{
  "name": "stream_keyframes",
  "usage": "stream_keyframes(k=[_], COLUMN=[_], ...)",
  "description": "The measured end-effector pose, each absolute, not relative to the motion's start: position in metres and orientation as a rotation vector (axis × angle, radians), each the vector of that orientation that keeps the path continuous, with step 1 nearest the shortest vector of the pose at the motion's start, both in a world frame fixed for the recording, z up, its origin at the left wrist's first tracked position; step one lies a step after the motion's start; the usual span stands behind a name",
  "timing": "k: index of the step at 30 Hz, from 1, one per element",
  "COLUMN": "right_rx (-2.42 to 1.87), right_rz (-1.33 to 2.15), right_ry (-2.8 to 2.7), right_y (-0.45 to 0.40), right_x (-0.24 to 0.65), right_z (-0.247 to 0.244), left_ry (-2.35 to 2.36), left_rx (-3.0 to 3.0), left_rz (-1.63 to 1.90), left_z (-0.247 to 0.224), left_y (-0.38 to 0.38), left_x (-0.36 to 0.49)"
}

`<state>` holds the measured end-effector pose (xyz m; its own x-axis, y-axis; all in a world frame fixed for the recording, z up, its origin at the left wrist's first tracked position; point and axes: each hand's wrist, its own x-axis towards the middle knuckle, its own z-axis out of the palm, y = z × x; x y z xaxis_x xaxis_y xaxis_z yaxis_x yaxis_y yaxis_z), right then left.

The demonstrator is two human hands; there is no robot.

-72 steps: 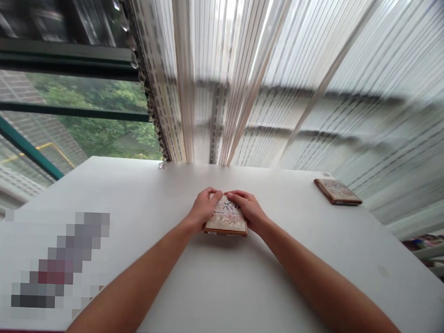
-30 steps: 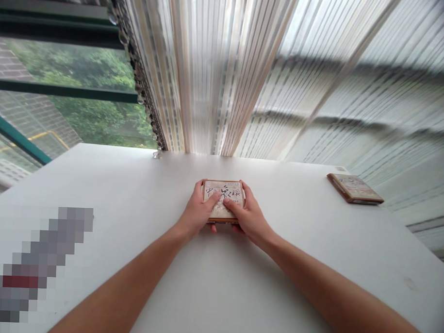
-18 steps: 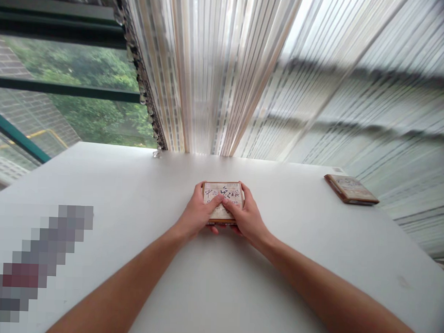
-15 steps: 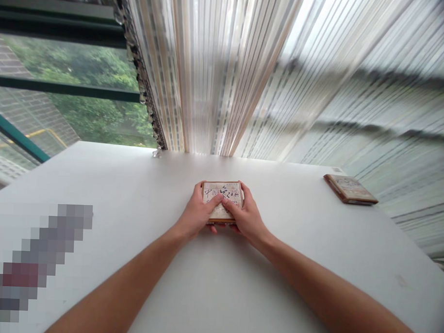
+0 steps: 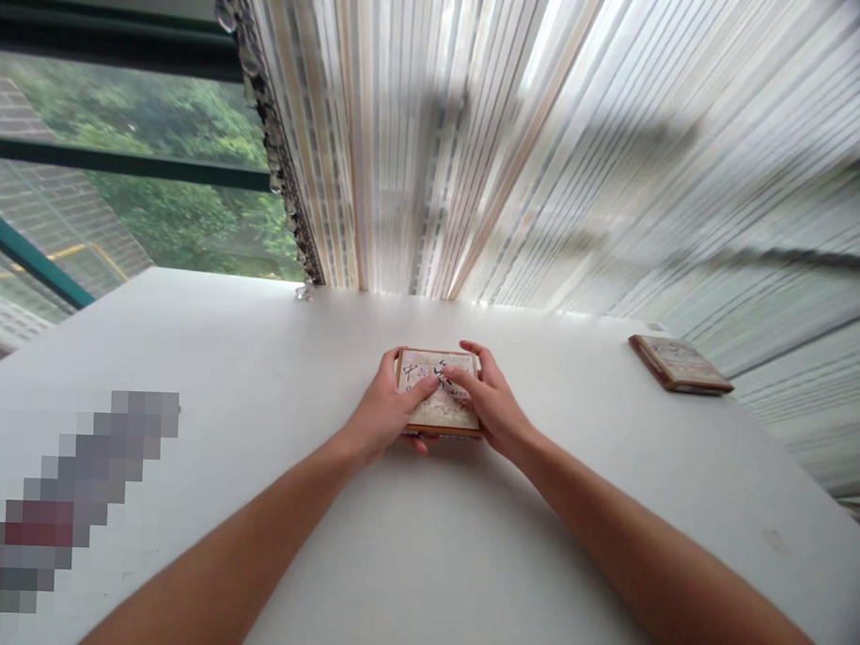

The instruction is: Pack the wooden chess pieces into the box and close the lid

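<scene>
Between my two hands is a small, flat Chinese chess box (image 5: 442, 414), with brown edges and dark lettering on a pale top. My left hand (image 5: 386, 403) grips its left side, thumb on the top and some fingertips showing below the front edge. My right hand (image 5: 499, 403) is at the right side with its thumb over the lettering. Its index finger stands off the far right corner; the other fingers are partly hidden behind the box.
A second, similar flat box (image 5: 681, 363) lies at the right on the white table (image 5: 422, 548). Strip curtains (image 5: 422, 153) hang along the table's far edge. A pixelated patch (image 5: 92, 489) covers something at the left. Beyond the window (image 5: 181, 173) are trees.
My right hand has loosened a little: its index finger has lifted from the far corner and its thumb has shifted. The box has moved slightly to the right.
</scene>
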<state>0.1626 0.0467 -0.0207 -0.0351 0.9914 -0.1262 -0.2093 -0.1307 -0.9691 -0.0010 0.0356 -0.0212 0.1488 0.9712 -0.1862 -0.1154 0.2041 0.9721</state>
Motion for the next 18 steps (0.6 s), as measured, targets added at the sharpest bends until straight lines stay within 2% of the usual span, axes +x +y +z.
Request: stream_keyframes(k=[7, 18], right_rx=[-1.137, -1.244], right_rz=[1.473, 1.452], right_ry=[-0.974, -0.927], right_y=[0.044, 0.051], right_x=[0.157, 0.161], right_z=[-0.023, -0.027], left_ry=[1.266, 1.242], left_rx=[0.992, 1.003], left_rz=[1.143, 1.157], left_z=[-0.034, -0.032], left_y=[0.043, 0.036], left_x=[-0.001, 0.006])
